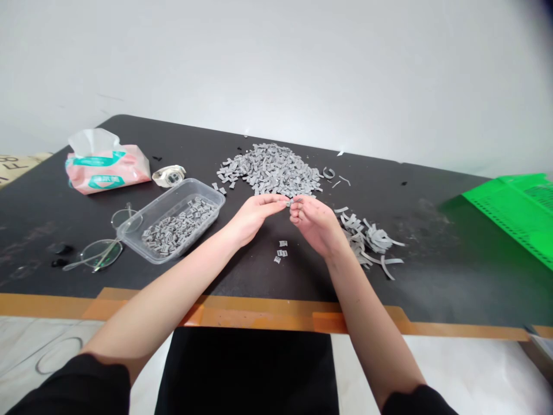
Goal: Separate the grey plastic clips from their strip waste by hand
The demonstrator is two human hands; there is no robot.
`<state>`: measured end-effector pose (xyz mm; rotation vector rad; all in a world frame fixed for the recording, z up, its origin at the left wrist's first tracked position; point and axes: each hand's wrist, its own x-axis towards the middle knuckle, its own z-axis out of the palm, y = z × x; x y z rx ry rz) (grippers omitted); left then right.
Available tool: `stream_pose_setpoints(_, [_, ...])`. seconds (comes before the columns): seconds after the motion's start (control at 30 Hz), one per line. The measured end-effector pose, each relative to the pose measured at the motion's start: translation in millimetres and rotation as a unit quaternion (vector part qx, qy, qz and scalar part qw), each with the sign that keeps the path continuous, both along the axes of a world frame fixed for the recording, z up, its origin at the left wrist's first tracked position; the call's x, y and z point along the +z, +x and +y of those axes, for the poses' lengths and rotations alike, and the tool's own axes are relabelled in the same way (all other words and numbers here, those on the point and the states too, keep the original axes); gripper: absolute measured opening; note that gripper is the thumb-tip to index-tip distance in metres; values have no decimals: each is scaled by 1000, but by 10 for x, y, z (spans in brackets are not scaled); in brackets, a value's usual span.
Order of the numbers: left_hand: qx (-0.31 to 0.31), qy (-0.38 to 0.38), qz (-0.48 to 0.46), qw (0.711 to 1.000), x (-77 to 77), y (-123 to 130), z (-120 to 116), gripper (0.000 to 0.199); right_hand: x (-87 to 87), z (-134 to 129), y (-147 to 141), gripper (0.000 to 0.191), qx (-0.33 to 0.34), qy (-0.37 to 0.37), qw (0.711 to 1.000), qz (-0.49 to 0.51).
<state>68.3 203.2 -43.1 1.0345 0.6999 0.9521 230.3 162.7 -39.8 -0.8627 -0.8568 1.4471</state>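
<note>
My left hand (259,214) and my right hand (315,222) meet fingertip to fingertip at the near edge of a heap of small grey pieces (276,167). Between their pinched fingers sits a small grey piece (289,203), mostly covered, so its exact kind is unclear. Several loose grey pieces (282,252) lie on the table below the hands. To the left, a clear plastic container (173,256) holds many similar small pieces (181,226). Beside my right hand is a tangle of grey strips (375,237).
On the left are a pink tissue pack (108,173), a white watch (169,176) and eyeglasses (101,253) against the container. A green perforated sheet (518,210) occupies the right side. Orange tape (254,314) lines the table's front edge; a wall (302,75) rises behind.
</note>
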Motion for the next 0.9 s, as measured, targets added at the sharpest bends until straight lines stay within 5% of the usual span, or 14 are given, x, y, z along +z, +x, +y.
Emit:
stream_pose_setpoints(0.2, [-47,71,86,993,20,-24,20,23,-56,30,64,22,-34,-12,997,-74])
stream_pose_setpoints(0.43, [-36,200,198,959,76,-63,22,19,-89,54,90,29,0,-51,995,-87])
stream_pose_setpoints(0.7, [60,417,298,857,23,-73,3,20,-62,23,44,23,26,-49,998,-43])
stream_pose_setpoints(0.9, [104,489,342,796,-12,-64,-16,17,-51,18,35,23,47,-51,997,-35])
